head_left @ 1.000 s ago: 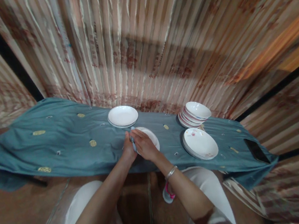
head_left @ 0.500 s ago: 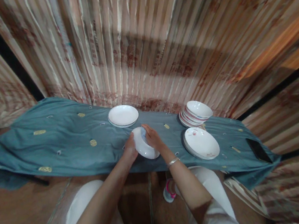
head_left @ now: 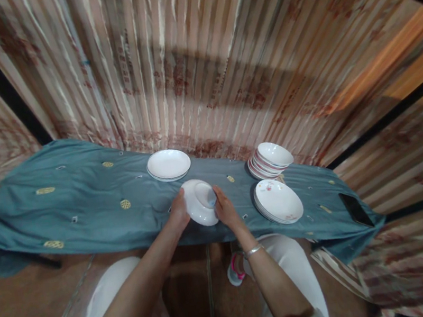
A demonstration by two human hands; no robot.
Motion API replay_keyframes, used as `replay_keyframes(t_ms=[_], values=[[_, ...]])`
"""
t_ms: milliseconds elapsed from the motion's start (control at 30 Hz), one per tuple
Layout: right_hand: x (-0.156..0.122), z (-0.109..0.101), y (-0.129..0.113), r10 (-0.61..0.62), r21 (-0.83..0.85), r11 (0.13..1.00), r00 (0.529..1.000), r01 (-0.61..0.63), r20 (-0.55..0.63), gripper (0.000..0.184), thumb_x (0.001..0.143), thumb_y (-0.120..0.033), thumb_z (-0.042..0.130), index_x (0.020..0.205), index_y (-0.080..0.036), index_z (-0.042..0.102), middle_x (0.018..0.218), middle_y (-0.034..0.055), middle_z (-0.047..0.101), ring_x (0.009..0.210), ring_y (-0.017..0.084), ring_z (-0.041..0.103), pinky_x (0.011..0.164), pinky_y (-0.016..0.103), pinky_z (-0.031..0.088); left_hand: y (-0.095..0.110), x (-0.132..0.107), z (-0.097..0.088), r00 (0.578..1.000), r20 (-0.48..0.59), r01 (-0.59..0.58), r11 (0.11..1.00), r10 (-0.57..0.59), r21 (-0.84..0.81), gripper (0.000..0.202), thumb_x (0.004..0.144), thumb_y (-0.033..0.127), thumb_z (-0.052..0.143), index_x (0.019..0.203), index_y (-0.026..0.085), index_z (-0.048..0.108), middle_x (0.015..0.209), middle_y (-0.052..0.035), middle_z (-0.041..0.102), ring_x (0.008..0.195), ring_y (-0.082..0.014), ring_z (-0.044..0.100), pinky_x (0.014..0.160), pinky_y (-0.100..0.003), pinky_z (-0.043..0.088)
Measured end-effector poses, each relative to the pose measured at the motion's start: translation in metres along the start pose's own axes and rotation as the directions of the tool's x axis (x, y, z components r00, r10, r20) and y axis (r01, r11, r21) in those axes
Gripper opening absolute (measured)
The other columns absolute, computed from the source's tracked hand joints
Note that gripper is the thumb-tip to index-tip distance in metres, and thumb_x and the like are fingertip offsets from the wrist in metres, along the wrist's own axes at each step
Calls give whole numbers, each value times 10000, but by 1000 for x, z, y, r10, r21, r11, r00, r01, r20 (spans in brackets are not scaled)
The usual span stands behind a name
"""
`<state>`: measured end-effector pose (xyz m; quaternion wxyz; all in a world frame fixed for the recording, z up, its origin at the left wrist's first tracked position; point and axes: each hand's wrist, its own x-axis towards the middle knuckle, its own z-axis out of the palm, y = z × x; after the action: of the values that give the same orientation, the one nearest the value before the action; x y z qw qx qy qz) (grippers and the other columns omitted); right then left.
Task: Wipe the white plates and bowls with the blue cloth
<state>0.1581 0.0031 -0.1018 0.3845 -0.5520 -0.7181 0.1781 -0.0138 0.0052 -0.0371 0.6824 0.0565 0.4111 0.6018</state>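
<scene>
Both of my hands hold one white plate above the teal cloth, tilted so its underside and foot ring face me. My left hand grips its left rim. At the right rim, my right hand, with a silver bangle on the wrist, presses a small bluish thing against the plate; I cannot make out what it is. A stack of white plates lies just beyond.
To the right lie a stack of flowered plates and a stack of red-rimmed bowls. A dark phone rests near the cloth's right end. A striped curtain hangs behind. A pink-and-white bottle stands between my knees.
The plate lay flat under my hands a second ago. It has been lifted and turned over, so its underside now faces me, and my right hand has shifted to its right rim.
</scene>
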Motion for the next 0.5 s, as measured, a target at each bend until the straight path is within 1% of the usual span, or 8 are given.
replay_keyframes(t_ms=[167, 267, 367, 500], values=[[-24, 1, -12, 52, 57, 997, 998, -50, -43, 568, 917, -150, 363, 1475, -121, 470, 1532, 151, 482, 1464, 239, 401, 1215, 484, 328, 0, -1, 1, 1000, -21, 13, 1000, -13, 2, 288, 974, 294, 508, 1110, 87, 655, 846, -101, 755, 889, -235, 726, 858, -334, 582], [-39, 2, -25, 71, 37, 997, 996, -69, -61, 578, 924, -151, 339, 1489, -102, 450, 1556, 162, 446, 1481, 246, 370, 1217, 483, 322, 0, -2, 2, 1000, -10, 19, 1000, -19, 2, 305, 994, 290, 455, 1116, 96, 656, 850, -91, 754, 912, -228, 725, 883, -338, 575], [-53, 3, -41, 37, -6, 999, 997, -37, -68, 577, 931, -152, 325, 1493, -101, 447, 1564, 164, 432, 1492, 242, 348, 1222, 484, 314, 1, -5, 4, 999, 8, 34, 999, -34, 0, 331, 1004, 304, 422, 1121, 107, 660, 852, -84, 759, 927, -225, 726, 890, -332, 569], [-62, 3, -67, -47, -48, 998, 997, 45, -55, 554, 958, -167, 318, 1491, -105, 454, 1554, 163, 444, 1476, 233, 373, 1226, 484, 319, 4, -10, 6, 997, 53, 58, 998, -58, -3, 382, 1019, 319, 369, 1103, 96, 667, 871, -98, 768, 932, -221, 729, 883, -312, 563]])
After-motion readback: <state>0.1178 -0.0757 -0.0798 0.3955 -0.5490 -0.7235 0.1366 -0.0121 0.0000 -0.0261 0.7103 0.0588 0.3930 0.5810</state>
